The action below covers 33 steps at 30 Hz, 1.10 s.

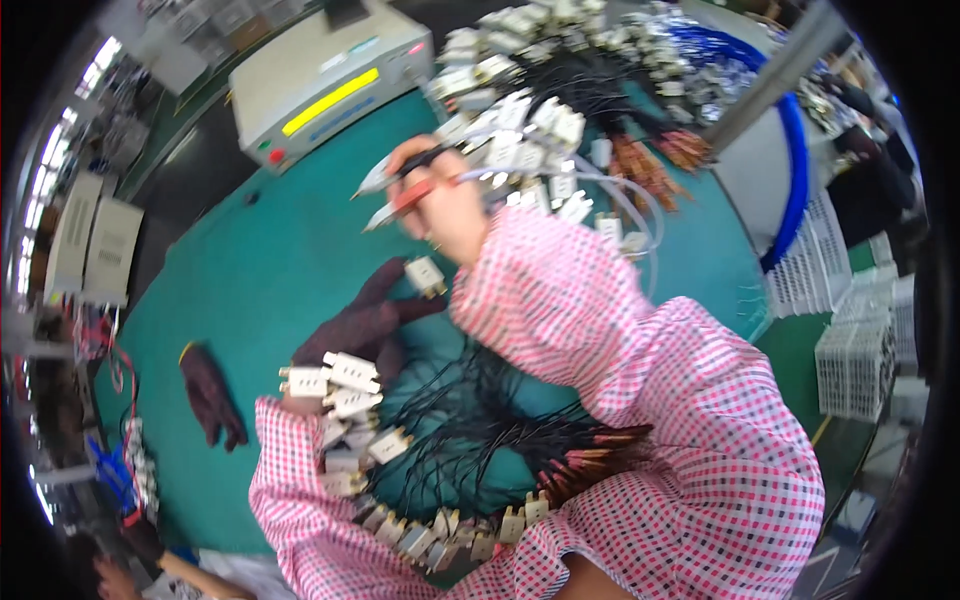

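My left hand [350, 335], in a dark knit glove, reaches over the green mat. A small white plug block [425, 277] with brass pins sits between its thumb and forefinger tips. Beside its wrist cluster several more white plug blocks [352, 372], their black leads [485, 400] gathered in a bundle with copper-coloured ends [580, 465]. My bare right hand [445, 200], slightly blurred, is closed round two test probes, a black-handled one [420, 162] and a red-handled one [405, 205]. Their tips point left, above the mat and apart from the block.
A grey bench tester [335, 75] with a lit yellow display stands at the back. More white plug blocks [530, 130] and copper-ended leads [645, 170] are heaped at the back right. A loose dark glove [212, 395] lies left. A grey post [775, 75] rises at the right.
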{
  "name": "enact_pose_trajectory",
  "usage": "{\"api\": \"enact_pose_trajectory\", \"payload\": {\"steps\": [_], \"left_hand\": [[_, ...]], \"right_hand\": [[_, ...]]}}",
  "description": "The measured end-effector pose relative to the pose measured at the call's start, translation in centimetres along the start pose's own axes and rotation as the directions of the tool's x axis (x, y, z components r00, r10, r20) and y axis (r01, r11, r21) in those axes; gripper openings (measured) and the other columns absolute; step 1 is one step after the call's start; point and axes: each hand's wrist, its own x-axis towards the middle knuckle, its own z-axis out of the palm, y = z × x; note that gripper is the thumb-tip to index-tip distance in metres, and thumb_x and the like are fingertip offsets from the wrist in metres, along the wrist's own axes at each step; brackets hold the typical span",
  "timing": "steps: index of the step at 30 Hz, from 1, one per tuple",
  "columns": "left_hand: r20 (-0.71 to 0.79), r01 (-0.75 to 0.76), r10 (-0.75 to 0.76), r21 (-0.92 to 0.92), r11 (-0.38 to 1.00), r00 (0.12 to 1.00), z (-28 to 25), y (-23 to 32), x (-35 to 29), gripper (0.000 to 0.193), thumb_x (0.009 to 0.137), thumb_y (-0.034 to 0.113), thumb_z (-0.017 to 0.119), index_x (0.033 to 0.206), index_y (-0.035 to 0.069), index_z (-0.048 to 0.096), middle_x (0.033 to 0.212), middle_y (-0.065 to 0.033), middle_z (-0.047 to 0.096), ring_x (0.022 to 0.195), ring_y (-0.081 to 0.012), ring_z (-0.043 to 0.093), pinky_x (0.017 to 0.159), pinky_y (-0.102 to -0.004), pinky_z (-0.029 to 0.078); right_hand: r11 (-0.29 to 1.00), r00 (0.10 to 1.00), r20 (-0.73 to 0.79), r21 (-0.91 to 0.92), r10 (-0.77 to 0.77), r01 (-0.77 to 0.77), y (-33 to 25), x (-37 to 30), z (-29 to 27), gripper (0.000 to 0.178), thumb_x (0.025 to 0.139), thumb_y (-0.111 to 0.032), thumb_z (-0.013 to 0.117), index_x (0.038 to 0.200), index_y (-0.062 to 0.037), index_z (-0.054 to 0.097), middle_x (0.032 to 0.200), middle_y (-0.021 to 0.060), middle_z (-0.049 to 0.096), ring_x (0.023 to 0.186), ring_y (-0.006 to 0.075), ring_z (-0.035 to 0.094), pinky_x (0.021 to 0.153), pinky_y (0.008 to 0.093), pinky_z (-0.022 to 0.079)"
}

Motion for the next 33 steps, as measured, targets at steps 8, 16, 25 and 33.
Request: {"api": "enact_pose_trajectory", "payload": {"steps": [8, 16, 25, 33], "left_hand": [[-0.122, -0.129, 0.159, 0.223, 0.966, 0.980, 1.9, -0.3, -1.4, 0.034, 0.092, 0.014, 0.053, 0.121, -0.004, 0.052, 0.102, -0.0111, 0.061, 0.085, -0.0161, 0.056, 0.077, -0.0288, 0.048], [-0.230, -0.096, 0.256, 0.540, 0.837, 0.939, -0.5, -0.1, -2.8, 0.009, 0.078, 0.000, 0.056, 0.081, 0.001, 0.065, 0.083, -0.0145, 0.059, 0.074, -0.0256, 0.060, 0.061, -0.0365, 0.046], [-0.145, -0.023, 0.081, 0.362, 0.932, 0.986, -2.8, -0.6, -2.3, 0.039, 0.087, 0.024, 0.057, 0.117, 0.000, 0.049, 0.068, -0.0044, 0.057, 0.055, -0.0110, 0.054, 0.048, -0.0236, 0.042], [-0.161, -0.018, 0.075, 0.328, 0.945, 0.984, -3.3, -1.0, -2.4, 0.042, 0.089, 0.019, 0.058, 0.125, 0.003, 0.045, 0.092, -0.0061, 0.060, 0.056, -0.0101, 0.053, 0.047, -0.0225, 0.043]], "right_hand": [[0.989, 0.977, 0.153, -0.043, 0.145, -0.140, 0.3, -0.6, -0.3, 0.026, 0.075, 0.006, 0.036, 0.092, -0.0019, 0.053, 0.064, 0.0091, 0.052, 0.035, 0.0113, 0.041, 0.031, 0.0243, 0.031], [0.930, 0.739, 0.566, -0.200, 0.366, -0.307, -0.4, -1.4, -0.9, 0.021, 0.072, -0.004, 0.046, 0.091, 0.0005, 0.055, 0.063, 0.0076, 0.055, 0.037, 0.0087, 0.041, 0.034, 0.0221, 0.031], [0.904, 0.688, 0.587, -0.312, 0.426, -0.293, -1.0, -1.7, -0.4, 0.023, 0.076, -0.001, 0.044, 0.097, -0.0001, 0.053, 0.076, 0.0091, 0.059, 0.042, 0.0083, 0.045, 0.038, 0.0206, 0.035], [0.870, 0.619, 0.615, -0.403, 0.488, -0.285, -0.9, -1.8, 0.0, 0.024, 0.076, -0.002, 0.043, 0.098, -0.0007, 0.053, 0.079, 0.0086, 0.058, 0.044, 0.0097, 0.048, 0.039, 0.0215, 0.037]]}}
